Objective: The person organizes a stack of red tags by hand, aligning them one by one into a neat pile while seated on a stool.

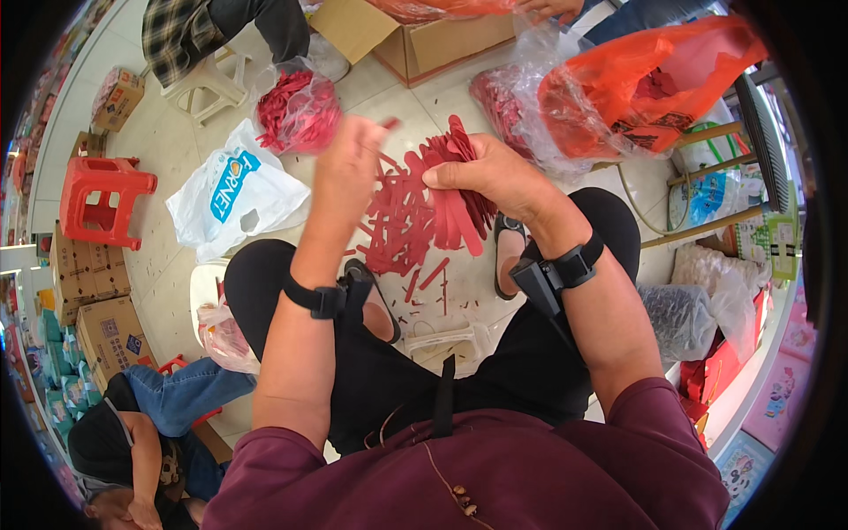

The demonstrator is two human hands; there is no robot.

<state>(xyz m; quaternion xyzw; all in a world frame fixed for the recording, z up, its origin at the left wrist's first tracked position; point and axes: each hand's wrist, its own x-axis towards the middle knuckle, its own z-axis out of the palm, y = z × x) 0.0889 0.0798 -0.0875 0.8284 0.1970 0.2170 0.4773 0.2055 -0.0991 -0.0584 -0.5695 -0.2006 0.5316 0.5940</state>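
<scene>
My right hand point(513, 171) grips a fanned bundle of flat red strips with rounded ends point(457, 205), the thumb pressed on top. To the left of it, my left hand point(351, 149) is blurred, its fingers closed on a small red piece point(391, 123) that sticks out at the fingertips. Below both hands, on the tiled floor between my feet, lies a loose pile of narrow red offcuts point(401, 232). Whether the left hand's piece is a whole strip or a scrap is hidden by the fingers.
Ahead lie a clear bag of red pieces point(298, 109), an open cardboard box point(450, 46) and a red plastic bag point(636, 93). At left are a white printed bag point(238, 192) and a red stool point(106, 202). Other people sit nearby.
</scene>
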